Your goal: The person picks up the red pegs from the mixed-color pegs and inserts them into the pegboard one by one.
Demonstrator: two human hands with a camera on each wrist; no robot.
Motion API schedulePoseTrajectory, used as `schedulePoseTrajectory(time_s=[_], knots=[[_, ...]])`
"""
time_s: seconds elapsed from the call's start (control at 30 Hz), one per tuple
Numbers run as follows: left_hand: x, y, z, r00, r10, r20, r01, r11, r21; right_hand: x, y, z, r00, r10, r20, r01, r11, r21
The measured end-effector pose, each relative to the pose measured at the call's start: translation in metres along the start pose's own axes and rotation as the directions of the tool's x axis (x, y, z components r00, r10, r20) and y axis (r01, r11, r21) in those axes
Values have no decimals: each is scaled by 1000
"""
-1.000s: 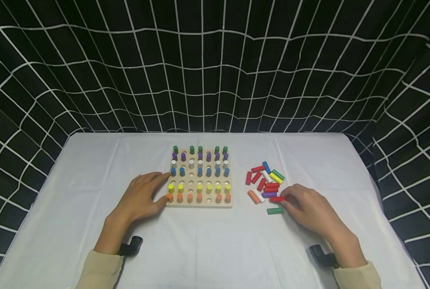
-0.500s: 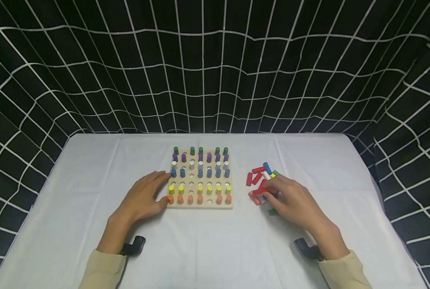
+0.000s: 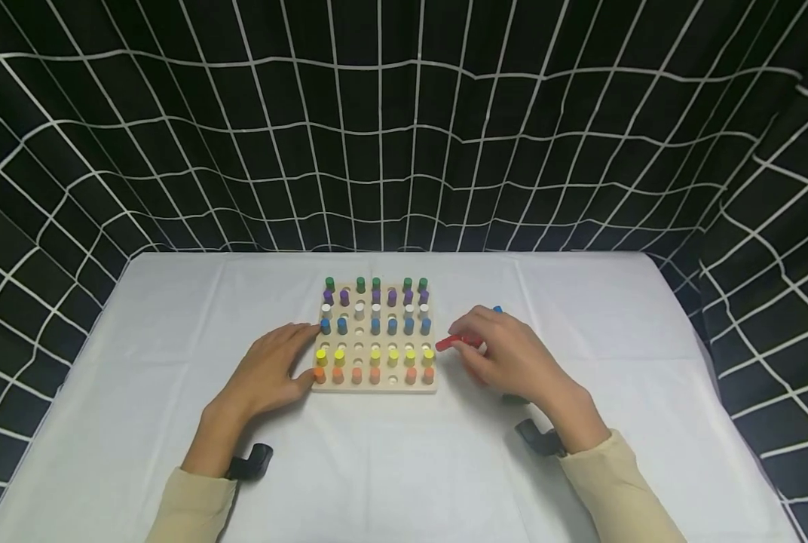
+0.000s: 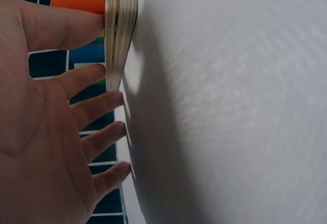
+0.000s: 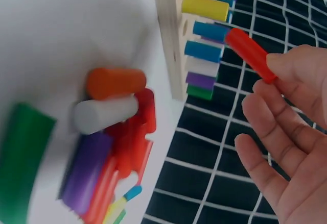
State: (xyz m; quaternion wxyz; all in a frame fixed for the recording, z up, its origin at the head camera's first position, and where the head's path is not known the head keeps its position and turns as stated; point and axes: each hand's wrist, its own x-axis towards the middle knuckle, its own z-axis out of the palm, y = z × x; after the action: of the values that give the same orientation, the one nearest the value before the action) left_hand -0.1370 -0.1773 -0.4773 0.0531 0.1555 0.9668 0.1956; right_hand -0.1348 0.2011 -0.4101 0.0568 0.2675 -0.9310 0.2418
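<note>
A wooden pegboard point(image 3: 377, 388) lies on the white cloth, with rows of green, purple, white, blue, yellow and orange pegs standing in it. Bare holes show between the blue and yellow rows. My left hand point(image 3: 264, 369) rests at the board's left side, thumb and fingertips touching its edge, as the left wrist view also shows. Just off the board's right edge, my right hand point(image 3: 512, 358) pinches a red peg point(image 5: 248, 53) between thumb and forefinger. That peg is tilted, one end toward the board. The other right fingers are loosely bent.
Loose pegs lie in a pile on the right, mostly hidden by the right hand in the head view. The right wrist view shows an orange peg point(image 5: 116, 83), a white peg point(image 5: 104, 114), a purple peg point(image 5: 87, 173), a green peg point(image 5: 23, 163) and several red ones.
My right hand has picked the red peg up from the pile and carried it left to the board's right edge. The left hand stays in place.
</note>
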Motion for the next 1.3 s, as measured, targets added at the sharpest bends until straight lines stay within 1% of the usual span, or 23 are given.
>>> schedulePoseTrajectory(time_s=[0.13,0.23,0.37,0.53,0.6,0.73,0.9,1.07,1.17,1.3], knots=[[1,2,-1,1000,5,-9,-5,1000,-7,15,-6,2,998,-55,27,55,998,-16],[2,4,-2,1000,-5,-4,5,1000,-6,26,-13,4,996,-74,54,75,997,-24],[2,4,-3,1000,-25,7,25,1000,6,43,-26,7,993,-78,89,81,996,-36],[2,6,-6,1000,-28,5,28,1000,3,62,-39,8,984,-139,114,144,989,-37],[2,7,-6,1000,-24,7,24,1000,-3,68,-42,8,981,-155,116,161,986,-42],[2,9,-6,1000,-20,10,20,1000,1,77,-46,11,978,-161,130,168,985,-44],[2,8,-7,1000,-21,10,21,1000,7,89,-53,17,968,-194,158,203,978,-39],[1,8,-6,1000,-15,13,15,1000,-9,101,-64,25,966,-198,169,206,978,-32],[0,7,-6,1000,-16,13,16,1000,-10,108,-71,31,959,-213,185,221,975,-23],[-2,8,-6,1000,-8,5,8,1000,-16,114,-76,41,948,-249,197,263,964,-45]])
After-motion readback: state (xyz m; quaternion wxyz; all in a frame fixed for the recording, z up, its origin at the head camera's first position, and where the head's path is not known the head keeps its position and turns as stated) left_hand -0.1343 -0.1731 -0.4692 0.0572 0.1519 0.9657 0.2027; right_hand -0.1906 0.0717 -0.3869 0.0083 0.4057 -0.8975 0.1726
